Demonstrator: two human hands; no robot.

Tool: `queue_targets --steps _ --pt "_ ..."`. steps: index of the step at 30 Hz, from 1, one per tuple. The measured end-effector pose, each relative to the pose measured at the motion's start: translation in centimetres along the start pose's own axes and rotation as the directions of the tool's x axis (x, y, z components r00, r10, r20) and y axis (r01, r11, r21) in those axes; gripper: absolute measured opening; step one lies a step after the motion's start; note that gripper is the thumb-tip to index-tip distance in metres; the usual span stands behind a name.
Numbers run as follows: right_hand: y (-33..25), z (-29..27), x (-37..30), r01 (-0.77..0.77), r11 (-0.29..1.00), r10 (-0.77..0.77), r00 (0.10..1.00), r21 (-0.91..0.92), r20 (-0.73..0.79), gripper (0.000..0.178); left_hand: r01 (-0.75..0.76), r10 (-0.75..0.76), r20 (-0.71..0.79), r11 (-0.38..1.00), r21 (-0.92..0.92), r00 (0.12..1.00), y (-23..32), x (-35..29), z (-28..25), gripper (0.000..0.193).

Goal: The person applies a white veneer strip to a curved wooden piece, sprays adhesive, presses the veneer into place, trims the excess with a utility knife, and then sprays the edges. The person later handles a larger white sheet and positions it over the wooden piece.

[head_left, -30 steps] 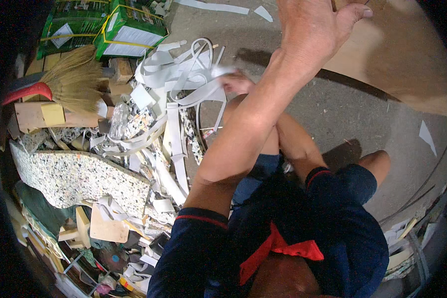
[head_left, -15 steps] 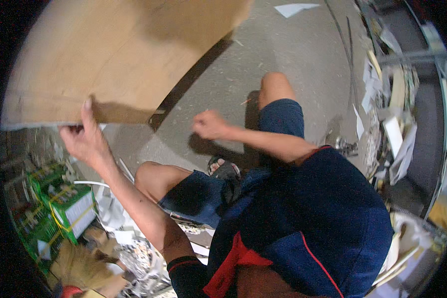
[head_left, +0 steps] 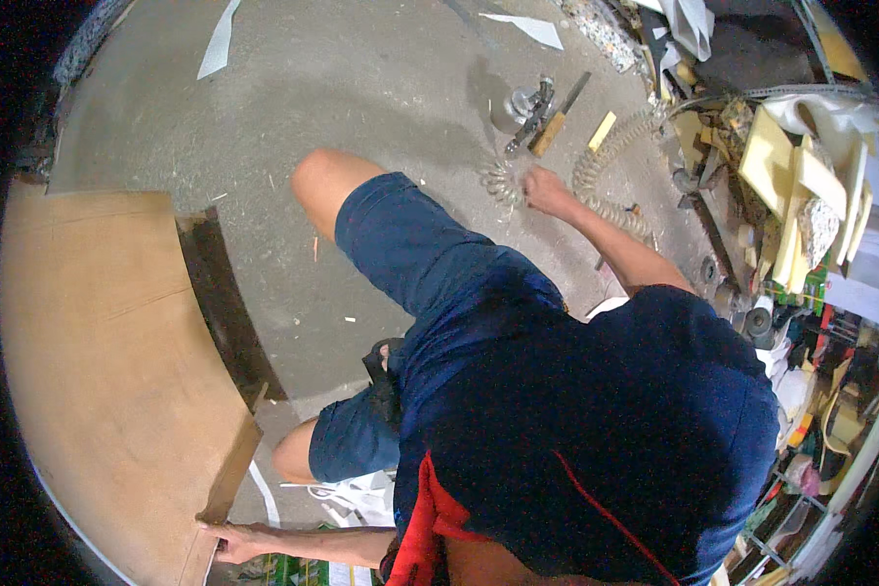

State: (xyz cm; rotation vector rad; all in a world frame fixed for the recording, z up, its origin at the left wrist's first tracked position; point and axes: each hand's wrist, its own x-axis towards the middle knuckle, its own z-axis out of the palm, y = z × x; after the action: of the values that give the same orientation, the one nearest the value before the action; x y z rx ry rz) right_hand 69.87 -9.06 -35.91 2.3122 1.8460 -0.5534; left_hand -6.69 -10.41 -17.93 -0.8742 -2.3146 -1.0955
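A large brown wooden board (head_left: 107, 371) fills the left side, raised off the floor with its shadow beside it. At its near corner my left hand (head_left: 236, 542) grips the edge, thumb on the upper face; the other fingers are partly hidden. My right hand (head_left: 549, 191) is reached out to the right, low over the floor, with its fingers closed at a clear coiled hose (head_left: 503, 184). Just beyond that hand lies a spray gun with a metal cup (head_left: 516, 107), beside a wood-handled tool (head_left: 549, 135).
More hose coils (head_left: 610, 146) run toward scraps at the right. Yellowish foam pieces (head_left: 776, 166) are piled there, with cluttered shelving below. White scraps (head_left: 220, 44) lie on the grey concrete floor (head_left: 264, 107). My bent knees (head_left: 327, 181) are between the board and the hose.
My view and body have turned right. The board now appears farther left and lower, still in my left hand. My right hand has moved from mid-air to the hose.
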Motion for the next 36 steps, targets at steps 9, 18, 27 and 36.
queue_targets --steps 9,18,27,36 --pt "6.7 3.4 2.9 -0.566 0.777 0.604 0.793 0.277 -0.074 0.065 0.084 -0.058 0.098 0.957 -0.277 0.993 1.0 -1.0 -1.4 0.054" --pt "5.9 5.9 10.1 -0.024 0.550 0.550 0.763 0.835 -0.340 0.095 0.127 -0.124 0.071 0.991 -0.051 0.990 1.2 -1.4 -1.8 0.055" --pt "6.9 5.6 12.6 -0.249 0.614 0.725 0.554 0.749 -0.410 0.042 0.222 -0.242 0.009 0.874 -0.433 0.970 2.5 -3.1 -0.2 0.045" --pt "-5.5 -12.0 9.1 0.203 0.687 0.320 0.778 0.698 -0.541 0.028 0.269 -0.263 0.074 0.862 -0.429 0.962 1.7 -2.7 0.6 0.049"
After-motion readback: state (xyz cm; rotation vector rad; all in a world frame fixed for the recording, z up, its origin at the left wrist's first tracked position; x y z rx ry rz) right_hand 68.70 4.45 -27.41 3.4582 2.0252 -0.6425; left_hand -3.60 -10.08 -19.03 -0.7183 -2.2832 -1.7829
